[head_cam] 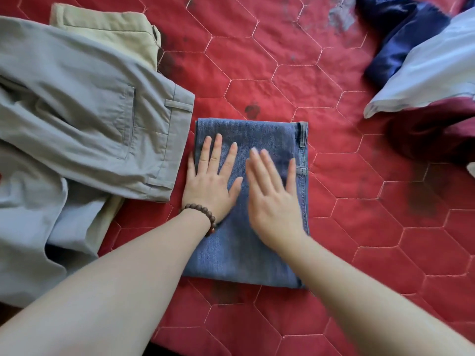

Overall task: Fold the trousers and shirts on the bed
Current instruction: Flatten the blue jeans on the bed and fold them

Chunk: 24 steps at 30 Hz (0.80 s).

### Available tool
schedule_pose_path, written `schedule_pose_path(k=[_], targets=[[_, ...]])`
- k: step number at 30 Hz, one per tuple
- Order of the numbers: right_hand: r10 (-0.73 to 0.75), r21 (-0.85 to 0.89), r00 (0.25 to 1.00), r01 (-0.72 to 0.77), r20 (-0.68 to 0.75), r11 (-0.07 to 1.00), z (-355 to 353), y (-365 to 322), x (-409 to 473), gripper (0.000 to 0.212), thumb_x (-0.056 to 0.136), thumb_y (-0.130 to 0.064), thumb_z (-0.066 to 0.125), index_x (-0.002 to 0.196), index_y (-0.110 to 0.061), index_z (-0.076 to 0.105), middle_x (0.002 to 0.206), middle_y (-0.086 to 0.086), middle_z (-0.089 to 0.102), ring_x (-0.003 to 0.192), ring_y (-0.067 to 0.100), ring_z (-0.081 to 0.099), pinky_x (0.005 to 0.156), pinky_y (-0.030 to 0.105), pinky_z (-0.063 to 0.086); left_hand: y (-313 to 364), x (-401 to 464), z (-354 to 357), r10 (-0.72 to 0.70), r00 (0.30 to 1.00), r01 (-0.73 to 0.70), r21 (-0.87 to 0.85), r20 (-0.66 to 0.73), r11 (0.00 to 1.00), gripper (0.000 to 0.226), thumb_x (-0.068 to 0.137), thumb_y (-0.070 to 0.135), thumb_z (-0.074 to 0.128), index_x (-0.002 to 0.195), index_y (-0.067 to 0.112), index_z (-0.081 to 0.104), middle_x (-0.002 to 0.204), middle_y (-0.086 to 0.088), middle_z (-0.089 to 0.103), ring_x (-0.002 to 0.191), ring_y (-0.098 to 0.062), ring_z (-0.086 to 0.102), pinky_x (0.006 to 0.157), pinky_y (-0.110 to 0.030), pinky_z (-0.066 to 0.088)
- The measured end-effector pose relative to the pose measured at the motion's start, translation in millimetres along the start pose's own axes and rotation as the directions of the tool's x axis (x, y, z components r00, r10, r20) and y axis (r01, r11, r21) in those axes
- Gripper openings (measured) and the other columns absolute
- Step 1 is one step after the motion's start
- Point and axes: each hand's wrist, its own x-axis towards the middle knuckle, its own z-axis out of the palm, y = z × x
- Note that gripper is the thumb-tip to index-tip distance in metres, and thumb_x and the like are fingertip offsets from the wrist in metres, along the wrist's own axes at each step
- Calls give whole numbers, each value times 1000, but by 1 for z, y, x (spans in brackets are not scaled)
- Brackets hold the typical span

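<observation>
Denim jeans (pixel 246 201) lie folded on the bed (pixel 359 227) before you, your left hand (pixel 210 183) and right hand (pixel 275 199) flat on them, fingers straight, smoothing. Next, I'd judge, reach left for the grey trousers (pixel 84 111), unfolded; beyond lie beige trousers (pixel 108 29).

Soft even daylight; right hand (pixel 276 199) motion-blurred, edges bowed by wide-angle.

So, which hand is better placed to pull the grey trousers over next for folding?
Probably the left hand. It lies flat at the left edge of the folded blue denim jeans, right beside the grey trousers' waistband. The right hand lies farther away and would have to cross over.
</observation>
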Motion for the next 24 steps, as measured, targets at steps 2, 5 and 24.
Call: schedule_pose_path(k=[2,5,24], targets=[[-50,51,992,45,116,998,13,-22,-49,62,92,-28,51,148,-9,34,159,5,21,147,20,17,117,57,11,0,0,0,2,1000,-2,-8,-8,1000,68,94,51,23,154,25,6,162,-9,5,149,-27,2,116,-55,16],[52,28,985,-58,163,998,24,-7,-82,63,94,-41,43,151,-18,29,159,-1,22,147,16,16,117,55,14,-1,-1,0,6,1000,-6,-5,-16,1000,65,95,48,24,154,25,11,162,-9,6,149,-27,3,116,-55,16],[322,83,928,-342,188,936,-11,35,-139,56,97,-39,32,146,-11,38,154,8,34,144,23,26,115,59,15,16,-87,-22,219,968,-222,4,123,975,78,88,56,44,153,17,24,158,-24,10,147,-38,11,117,-58,12]])
